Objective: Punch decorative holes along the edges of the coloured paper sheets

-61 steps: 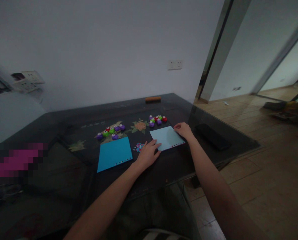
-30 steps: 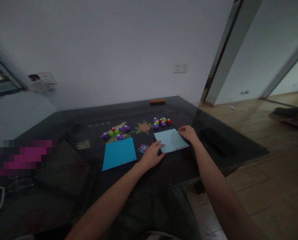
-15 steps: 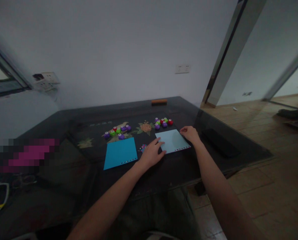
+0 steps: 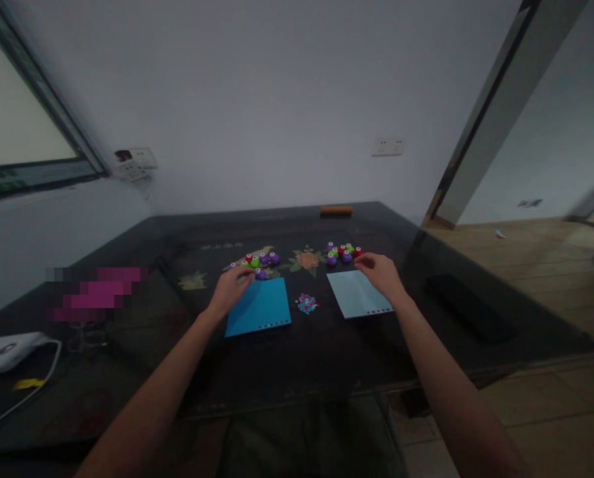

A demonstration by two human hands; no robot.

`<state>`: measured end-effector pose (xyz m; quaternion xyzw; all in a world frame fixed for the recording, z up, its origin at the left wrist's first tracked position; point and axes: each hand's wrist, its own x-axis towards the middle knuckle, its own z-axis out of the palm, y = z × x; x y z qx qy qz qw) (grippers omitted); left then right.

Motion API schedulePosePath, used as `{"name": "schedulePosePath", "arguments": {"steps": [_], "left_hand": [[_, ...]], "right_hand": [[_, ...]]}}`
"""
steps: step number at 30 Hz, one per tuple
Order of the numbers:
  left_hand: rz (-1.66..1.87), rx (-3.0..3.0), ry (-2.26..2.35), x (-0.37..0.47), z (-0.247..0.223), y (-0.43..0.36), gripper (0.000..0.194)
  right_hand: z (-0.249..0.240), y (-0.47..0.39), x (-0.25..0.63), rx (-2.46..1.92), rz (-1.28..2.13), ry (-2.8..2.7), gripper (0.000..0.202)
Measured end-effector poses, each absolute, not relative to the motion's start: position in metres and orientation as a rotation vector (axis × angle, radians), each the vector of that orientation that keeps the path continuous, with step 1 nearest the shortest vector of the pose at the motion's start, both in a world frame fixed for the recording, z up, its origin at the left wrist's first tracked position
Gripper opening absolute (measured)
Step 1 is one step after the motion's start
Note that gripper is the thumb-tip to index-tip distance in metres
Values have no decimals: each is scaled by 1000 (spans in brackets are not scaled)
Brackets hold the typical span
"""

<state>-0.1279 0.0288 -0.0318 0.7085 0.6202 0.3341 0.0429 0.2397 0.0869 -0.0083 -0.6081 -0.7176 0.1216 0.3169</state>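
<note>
Left hand (image 4: 228, 292) at blue sheet's (image 4: 263, 307) far-left corner, right hand (image 4: 383, 274) at white sheet's (image 4: 354, 297) far-right; finger closure unclear, both. Beads (image 4: 307, 303) between sheets, well inside table's (image 4: 297, 362) near edge.

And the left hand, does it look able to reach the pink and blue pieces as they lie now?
Probably yes: the left hand is at a corner of the flat blue sheet, and nothing raised seems to block the way to the pieces.

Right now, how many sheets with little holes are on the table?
2: the bright blue sheet by the left hand, and the pale blue sheet by the right hand. Any stacked underneath would be hidden.
</note>
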Motion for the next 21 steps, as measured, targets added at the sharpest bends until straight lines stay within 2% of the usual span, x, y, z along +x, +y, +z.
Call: {"name": "schedulePosePath", "arguments": {"steps": [7,11,13,18,21], "left_hand": [[959,2222,1905,-150,-52,33,25],[821,2285,1874,-152,-53,34,27],[755,2286,1882,-156,-56,35,33],[551,2241,1925,-163,-65,36,63],[485,2242,1961,-164,-66,37,69]], "right_hand": [[-7,84,121,-1148,465,-2333,17],[-26,88,76,-1146,408,-2543,26],[-35,88,65,-1179,328,-2563,31],[-50,84,58,-1133,164,-2620,44],[-52,84,58,-1132,148,-2635,52]]}}
